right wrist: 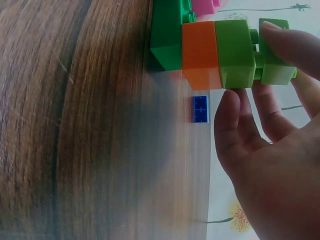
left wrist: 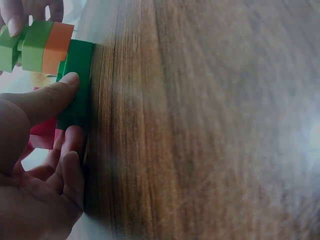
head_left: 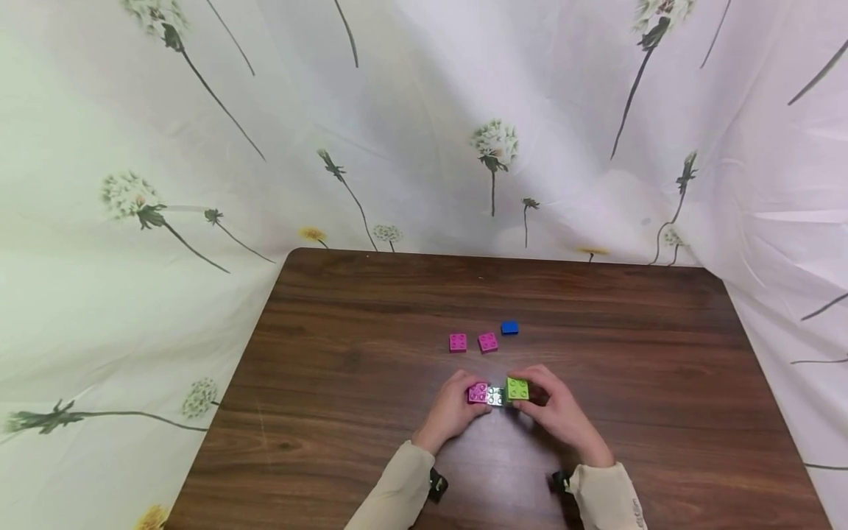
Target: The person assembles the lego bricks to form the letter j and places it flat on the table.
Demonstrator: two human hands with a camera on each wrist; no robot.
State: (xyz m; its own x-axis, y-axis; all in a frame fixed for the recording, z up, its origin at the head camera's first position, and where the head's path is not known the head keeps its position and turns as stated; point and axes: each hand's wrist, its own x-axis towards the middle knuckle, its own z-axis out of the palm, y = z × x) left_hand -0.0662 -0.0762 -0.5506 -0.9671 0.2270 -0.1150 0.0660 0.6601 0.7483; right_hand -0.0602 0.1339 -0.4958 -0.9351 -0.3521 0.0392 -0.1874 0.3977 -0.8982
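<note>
a: where do the hands stand right now?

b: both sit at the near middle of the wooden table (head_left: 344, 353). the left hand (head_left: 453, 408) has thumb and fingers pinched on a dark green base brick (left wrist: 76, 85) that rests on the wood, with a pink brick (head_left: 478, 392) on its left end. the right hand (head_left: 559, 412) grips a light green brick (head_left: 517, 388), thumb on one side and fingers on the other, at the top of a stack where an orange brick (right wrist: 201, 55) sits on the base with a second green brick above it.

a: so what step is this?

b: i'd judge it as seating that top green brick. in the right wrist view its studs look only partly mated, with a gap showing, so the press isn't finished.

a: and the next move?

b: likely a straight push down while the left hand keeps the base from sliding or tipping; an off-centre push could pop the stack loose.

a: anything left loose?

b: two pink bricks (head_left: 458, 342) (head_left: 488, 341) and a blue brick (head_left: 509, 327) lie just beyond the hands, near one another, further out on the table. a flowered white curtain (head_left: 424, 125) hangs behind it.
</note>
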